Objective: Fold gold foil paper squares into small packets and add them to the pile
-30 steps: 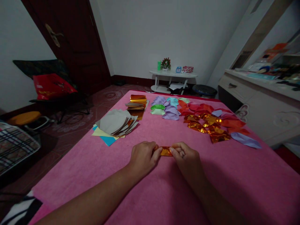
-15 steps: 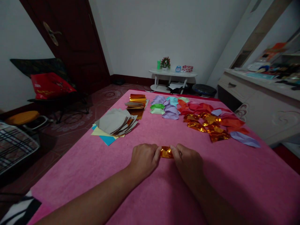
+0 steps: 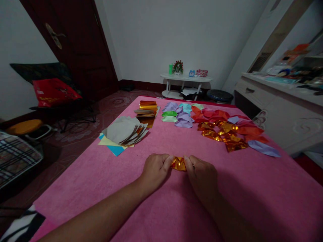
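A small piece of folded gold foil paper (image 3: 178, 164) is held between my two hands, low over the pink tablecloth (image 3: 121, 198). My left hand (image 3: 156, 168) pinches its left end, thumb on the near side. At the right end, my right hand (image 3: 202, 173) grips it the same way. Both sets of fingers are closed, and the fingertips behind the paper are hidden. The foil's middle shows creased and shiny between the thumbs.
Grey-backed paper sheets (image 3: 123, 129) lie fanned at the left, with gold foil sheets (image 3: 147, 111) behind. Folded gold pieces (image 3: 222, 131), folded red pieces (image 3: 212, 116) and folded purple pieces (image 3: 184, 120) spread at the right. A white side table (image 3: 186, 79) stands by the wall.
The gold foil paper between my thumbs looks slightly wider and more bent across its middle. My hands stay in nearly the same place and keep their grip.
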{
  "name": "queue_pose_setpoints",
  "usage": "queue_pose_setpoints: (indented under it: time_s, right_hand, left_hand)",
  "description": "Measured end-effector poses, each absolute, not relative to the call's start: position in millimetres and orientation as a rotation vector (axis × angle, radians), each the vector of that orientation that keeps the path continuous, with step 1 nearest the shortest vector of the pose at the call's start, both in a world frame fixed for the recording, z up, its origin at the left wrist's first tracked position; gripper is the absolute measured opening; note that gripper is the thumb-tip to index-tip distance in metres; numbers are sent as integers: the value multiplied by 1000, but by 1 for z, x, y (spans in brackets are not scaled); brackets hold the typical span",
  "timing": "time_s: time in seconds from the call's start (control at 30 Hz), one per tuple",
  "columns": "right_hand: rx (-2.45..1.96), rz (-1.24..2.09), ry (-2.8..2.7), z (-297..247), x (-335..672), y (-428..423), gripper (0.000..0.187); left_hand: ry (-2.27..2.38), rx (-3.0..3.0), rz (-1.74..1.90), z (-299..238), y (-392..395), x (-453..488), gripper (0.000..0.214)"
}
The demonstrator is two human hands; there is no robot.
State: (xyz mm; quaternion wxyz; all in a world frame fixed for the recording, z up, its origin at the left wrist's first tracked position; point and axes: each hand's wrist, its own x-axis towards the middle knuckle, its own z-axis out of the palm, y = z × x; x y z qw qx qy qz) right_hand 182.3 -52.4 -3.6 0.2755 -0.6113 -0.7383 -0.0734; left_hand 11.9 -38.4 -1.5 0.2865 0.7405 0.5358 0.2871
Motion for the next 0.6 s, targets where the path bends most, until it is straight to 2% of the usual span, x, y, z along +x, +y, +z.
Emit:
queue_pose_setpoints:
  time_s: [0.3,0.6]
  right_hand:
    - [-1623,181,-1767,-2,181,-55,44]
    - [-1558,226,-1833,-1,180,-58,42]
  left_hand:
    - [1270,1844,797,-4,-40,11,47]
    - [1147,1413,1031,-11,-40,17,48]
